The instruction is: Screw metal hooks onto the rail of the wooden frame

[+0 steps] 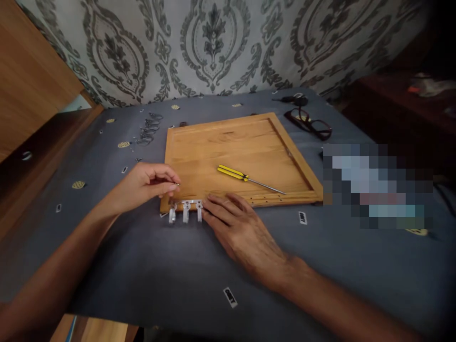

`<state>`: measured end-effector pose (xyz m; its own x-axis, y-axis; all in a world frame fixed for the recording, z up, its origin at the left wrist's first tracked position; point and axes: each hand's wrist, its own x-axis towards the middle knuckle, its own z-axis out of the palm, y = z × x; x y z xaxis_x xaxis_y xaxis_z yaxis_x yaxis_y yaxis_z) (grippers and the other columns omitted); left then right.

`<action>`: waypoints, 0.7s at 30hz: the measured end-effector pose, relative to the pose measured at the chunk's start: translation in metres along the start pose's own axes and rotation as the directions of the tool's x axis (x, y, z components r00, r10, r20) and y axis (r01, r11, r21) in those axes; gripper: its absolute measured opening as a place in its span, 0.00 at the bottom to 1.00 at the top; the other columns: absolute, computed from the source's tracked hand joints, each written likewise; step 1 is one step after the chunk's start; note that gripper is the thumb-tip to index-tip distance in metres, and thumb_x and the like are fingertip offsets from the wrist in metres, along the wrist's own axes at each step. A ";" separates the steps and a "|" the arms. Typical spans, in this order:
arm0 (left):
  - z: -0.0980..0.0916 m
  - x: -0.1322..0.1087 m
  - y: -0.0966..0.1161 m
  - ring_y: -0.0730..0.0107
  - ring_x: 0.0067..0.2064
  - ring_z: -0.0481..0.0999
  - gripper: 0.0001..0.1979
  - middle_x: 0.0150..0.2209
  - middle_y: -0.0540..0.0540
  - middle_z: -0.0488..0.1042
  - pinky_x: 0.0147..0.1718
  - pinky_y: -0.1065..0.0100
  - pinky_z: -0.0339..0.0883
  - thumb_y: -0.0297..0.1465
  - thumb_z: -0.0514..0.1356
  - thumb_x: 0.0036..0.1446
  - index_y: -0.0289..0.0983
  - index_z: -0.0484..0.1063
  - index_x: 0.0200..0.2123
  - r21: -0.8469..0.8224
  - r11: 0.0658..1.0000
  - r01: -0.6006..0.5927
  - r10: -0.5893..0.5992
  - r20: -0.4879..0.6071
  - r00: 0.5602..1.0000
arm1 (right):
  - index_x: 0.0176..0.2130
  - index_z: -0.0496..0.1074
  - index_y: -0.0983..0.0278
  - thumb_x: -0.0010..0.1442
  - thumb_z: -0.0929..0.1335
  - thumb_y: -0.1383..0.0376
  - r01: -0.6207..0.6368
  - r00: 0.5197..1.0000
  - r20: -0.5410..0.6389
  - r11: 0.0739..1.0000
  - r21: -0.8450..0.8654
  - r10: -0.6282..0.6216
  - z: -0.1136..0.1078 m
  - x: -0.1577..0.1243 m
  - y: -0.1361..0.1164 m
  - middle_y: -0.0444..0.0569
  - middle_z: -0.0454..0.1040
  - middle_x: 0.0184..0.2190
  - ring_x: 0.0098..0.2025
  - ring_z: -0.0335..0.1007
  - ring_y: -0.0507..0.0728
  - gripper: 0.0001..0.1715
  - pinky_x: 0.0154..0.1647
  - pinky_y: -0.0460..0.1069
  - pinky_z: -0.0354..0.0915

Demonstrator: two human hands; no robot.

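A framed wooden panel [221, 149] lies flat on the cloth. Along its front edge, near the left corner, sits a pale hook rail [187, 203] with several hooks hanging over the side. My left hand [151, 183] is closed in a pinch just above the rail's left part, with a small screw [177, 184] at the fingertips. Flat on the panel's front edge rests my right hand [242, 228], fingers stretched out and touching the rail's right end, which they partly cover. A yellow-handled screwdriver [233, 173] lies on the panel, beyond my right hand.
Several metal hooks [148, 128] and tiny loose pieces lie on the cloth left of the panel. Eyeglasses [309, 124] and a dark small object [294, 99] are at the back right. A pixelated area covers something at the right. A wooden cabinet [35, 71] borders the left side.
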<state>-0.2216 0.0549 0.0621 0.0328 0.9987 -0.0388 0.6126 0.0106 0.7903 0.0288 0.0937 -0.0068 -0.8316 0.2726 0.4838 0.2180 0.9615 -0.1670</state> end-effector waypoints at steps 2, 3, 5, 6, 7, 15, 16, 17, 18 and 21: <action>0.008 0.001 0.008 0.74 0.27 0.76 0.09 0.25 0.49 0.77 0.27 0.76 0.70 0.35 0.61 0.57 0.35 0.74 0.33 0.010 1.000 -0.007 0.006 0.027 1.000 | 0.50 0.74 0.68 0.63 0.66 0.74 -0.002 1.000 0.010 1.000 0.000 0.002 -0.001 0.000 0.000 0.55 0.78 0.52 0.57 0.70 0.62 0.17 0.58 0.62 0.64; 0.011 0.002 0.011 0.74 0.27 0.76 0.08 0.25 0.50 0.77 0.27 0.76 0.69 0.35 0.60 0.57 0.35 0.74 0.33 0.021 1.000 -0.011 0.010 0.034 0.999 | 0.50 0.74 0.68 0.63 0.65 0.74 -0.004 1.000 0.013 1.000 0.000 0.004 -0.001 0.000 0.000 0.55 0.78 0.52 0.57 0.70 0.62 0.16 0.58 0.62 0.64; 0.018 0.005 0.017 0.75 0.27 0.75 0.09 0.25 0.51 0.76 0.27 0.77 0.68 0.35 0.60 0.58 0.35 0.73 0.32 0.053 0.998 -0.026 0.024 0.049 0.999 | 0.49 0.75 0.69 0.64 0.64 0.74 -0.009 1.000 0.014 1.000 -0.004 0.009 -0.003 0.001 0.000 0.54 0.78 0.51 0.56 0.71 0.62 0.15 0.58 0.61 0.65; 0.020 0.007 0.018 0.76 0.27 0.74 0.09 0.25 0.51 0.76 0.27 0.77 0.67 0.35 0.60 0.58 0.35 0.74 0.31 0.074 0.997 -0.038 0.034 0.058 0.998 | 0.49 0.75 0.68 0.65 0.64 0.74 -0.010 1.000 0.016 1.000 -0.008 0.011 -0.003 0.001 0.000 0.53 0.79 0.51 0.55 0.71 0.62 0.15 0.58 0.61 0.65; 0.022 0.009 0.020 0.77 0.27 0.74 0.09 0.26 0.51 0.76 0.27 0.77 0.65 0.34 0.60 0.58 0.36 0.74 0.30 0.096 0.994 -0.053 0.047 0.070 0.996 | 0.48 0.75 0.68 0.65 0.63 0.73 -0.010 1.000 0.020 1.000 -0.013 0.011 -0.004 0.002 0.000 0.53 0.78 0.51 0.55 0.71 0.62 0.15 0.58 0.61 0.65; 0.034 0.015 0.021 0.82 0.26 0.70 0.06 0.26 0.54 0.75 0.27 0.78 0.60 0.29 0.61 0.58 0.37 0.76 0.29 0.204 0.968 -0.147 0.123 0.126 0.984 | 0.51 0.74 0.69 0.66 0.63 0.73 0.002 0.999 0.051 0.999 -0.033 0.000 -0.007 0.002 -0.001 0.56 0.76 0.55 0.57 0.70 0.62 0.17 0.58 0.62 0.66; 0.035 0.014 0.020 0.82 0.26 0.70 0.06 0.26 0.54 0.74 0.26 0.78 0.60 0.29 0.61 0.58 0.37 0.76 0.29 0.212 0.966 -0.149 0.124 0.126 0.984 | 0.51 0.74 0.69 0.65 0.63 0.73 0.003 0.998 0.056 0.999 -0.032 -0.001 -0.007 0.002 -0.001 0.56 0.76 0.55 0.57 0.70 0.62 0.17 0.58 0.62 0.66; 0.036 0.013 0.020 0.81 0.26 0.70 0.06 0.25 0.54 0.74 0.26 0.77 0.60 0.28 0.62 0.58 0.37 0.75 0.29 0.219 0.964 -0.148 0.123 0.125 0.984 | 0.51 0.74 0.70 0.65 0.63 0.73 0.005 0.998 0.061 1.000 -0.030 -0.003 -0.007 0.002 -0.001 0.57 0.76 0.55 0.57 0.71 0.62 0.17 0.58 0.62 0.66; 0.036 0.013 0.019 0.81 0.26 0.70 0.06 0.25 0.54 0.74 0.26 0.77 0.59 0.28 0.62 0.58 0.37 0.75 0.29 0.225 0.963 -0.147 0.121 0.123 0.985 | 0.51 0.74 0.70 0.65 0.63 0.73 0.005 0.998 0.064 1.000 -0.029 -0.004 -0.007 0.002 -0.001 0.57 0.76 0.55 0.56 0.71 0.62 0.17 0.58 0.62 0.66; 0.037 0.012 0.017 0.79 0.25 0.70 0.06 0.25 0.54 0.74 0.26 0.76 0.59 0.28 0.62 0.58 0.37 0.75 0.28 0.232 0.962 -0.144 0.118 0.121 0.986 | 0.51 0.74 0.70 0.66 0.63 0.72 0.001 0.998 0.071 1.000 -0.029 0.001 -0.008 0.003 0.000 0.57 0.76 0.55 0.56 0.71 0.63 0.17 0.58 0.63 0.66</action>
<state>-0.1813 0.0656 0.0528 0.2001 0.9796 -0.0190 0.7679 -0.1448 0.6240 0.0305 0.0942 0.0013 -0.8653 0.2709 0.4217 0.2324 0.9623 -0.1413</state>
